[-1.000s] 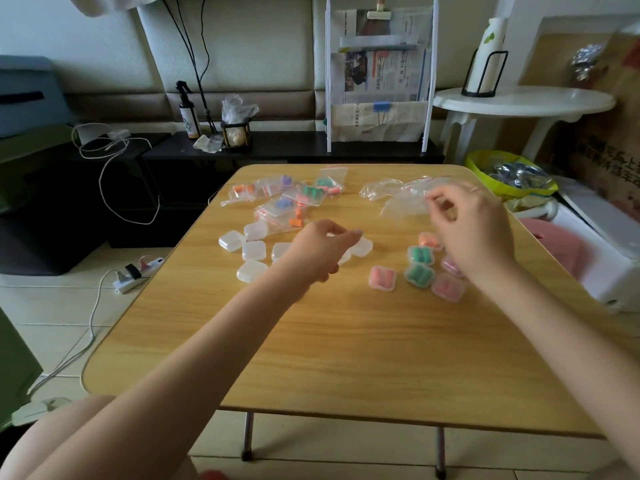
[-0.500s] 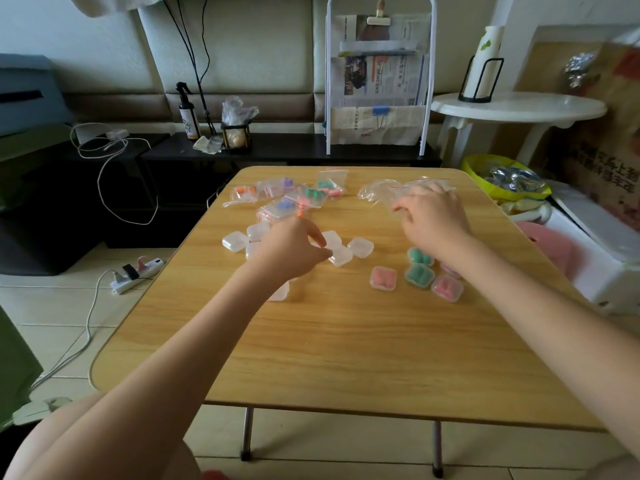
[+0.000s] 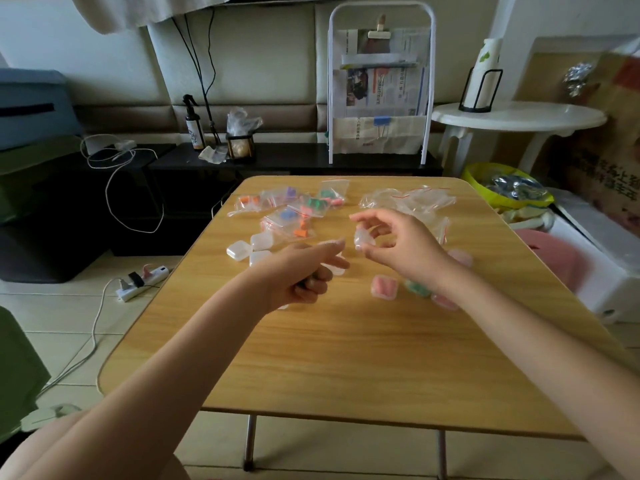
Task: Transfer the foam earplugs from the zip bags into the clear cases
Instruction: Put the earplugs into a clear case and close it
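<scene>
Earplugs still to be moved sit in small zip bags (image 3: 291, 211) clustered toward the far-left part of the table (image 3: 346, 358), orange, blue, purple and green foam showing through the plastic. Beside them, toward the far-right corner, lies a loose heap of empty bags (image 3: 412, 200), set apart presumably so that finished packaging does not mix with full bags. Nearer the left edge a few empty cases (image 3: 250, 248) lie close together, just in front of the full bags, which keeps both supplies within one short reach. The filled cases (image 3: 384, 286), pink and green inside, are gathered right of centre, partly hidden under the right forearm, so their number cannot be told. The right hand (image 3: 398, 249) is raised just above the table, thumb and fingers pinching one clear case (image 3: 364, 239) at its edges; whether its lid is open is too blurred to say, and nothing coloured shows inside it. Holding it by the rim leaves the opening free, which would suit loading. The left hand (image 3: 298, 271) hovers close beside it, forefinger stretched toward the case and the other fingers curled into the palm; something dark shows between those curled fingers, but I cannot tell whether it holds anything. The two hands are near each other but not touching. My reading is that a fresh case is being readied, with a bag to be fetched from the far-left cluster afterward.
</scene>
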A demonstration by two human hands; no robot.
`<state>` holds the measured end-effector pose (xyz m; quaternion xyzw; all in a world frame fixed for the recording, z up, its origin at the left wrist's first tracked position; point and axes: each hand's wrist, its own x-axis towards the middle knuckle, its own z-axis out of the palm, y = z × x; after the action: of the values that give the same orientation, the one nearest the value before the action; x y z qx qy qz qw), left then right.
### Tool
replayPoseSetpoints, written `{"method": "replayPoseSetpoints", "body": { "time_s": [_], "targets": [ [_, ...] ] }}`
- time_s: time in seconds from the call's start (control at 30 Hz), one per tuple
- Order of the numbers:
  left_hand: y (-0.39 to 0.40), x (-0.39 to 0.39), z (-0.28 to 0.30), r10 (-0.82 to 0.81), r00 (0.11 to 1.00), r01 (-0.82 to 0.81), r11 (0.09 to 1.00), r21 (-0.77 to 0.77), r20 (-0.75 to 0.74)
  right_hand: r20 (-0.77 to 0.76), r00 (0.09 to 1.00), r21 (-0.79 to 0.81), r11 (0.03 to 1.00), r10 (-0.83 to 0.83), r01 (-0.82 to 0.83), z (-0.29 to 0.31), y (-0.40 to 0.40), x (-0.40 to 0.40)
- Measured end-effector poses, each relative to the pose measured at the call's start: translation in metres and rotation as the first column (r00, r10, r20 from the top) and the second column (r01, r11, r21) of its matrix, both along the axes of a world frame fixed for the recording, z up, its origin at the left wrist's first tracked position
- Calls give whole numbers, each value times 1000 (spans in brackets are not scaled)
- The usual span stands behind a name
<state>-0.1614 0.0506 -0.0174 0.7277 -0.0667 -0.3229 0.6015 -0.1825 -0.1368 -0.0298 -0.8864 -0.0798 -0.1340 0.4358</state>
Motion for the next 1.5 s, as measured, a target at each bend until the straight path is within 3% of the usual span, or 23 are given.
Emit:
{"method": "replayPoseSetpoints", "body": {
  "time_s": [0.07,0.17,0.33,0.47,0.67,0.97,1.17,1.3,1.5],
  "targets": [
    [0,-9,2,-112,991,108,993,-44,-75,30,997,147,986,75,-78,5,5,-19],
    [-3,-20,-2,-180,983,170,969,-180,-39,15,986,246,955,164,-163,3,8,-39],
    [-7,-28,-11,-136,991,136,983,-127,7,-27,981,254,950,195,-181,-5,4,-47],
    [-15,-32,-19,-122,991,128,980,-155,50,35,986,71,984,162,-164,-9,6,-53],
    [-20,-33,-21,-64,996,76,962,-261,57,51,993,269,956,107,-117,-10,5,-56],
    [-19,-42,-25,-29,999,34,921,-389,20,60,989,323,935,134,-147,-8,9,-61],
    [-25,-43,-27,25,998,1,915,-404,58,103,992,290,951,79,-106,-12,13,-64],
    [-23,-42,-28,42,997,-14,925,-379,66,166,985,95,993,57,-73,-15,14,-61],
    [-26,-42,-32,56,998,-38,889,-456,26,175,984,194,979,26,-61,-16,16,-60]
  ]
}}
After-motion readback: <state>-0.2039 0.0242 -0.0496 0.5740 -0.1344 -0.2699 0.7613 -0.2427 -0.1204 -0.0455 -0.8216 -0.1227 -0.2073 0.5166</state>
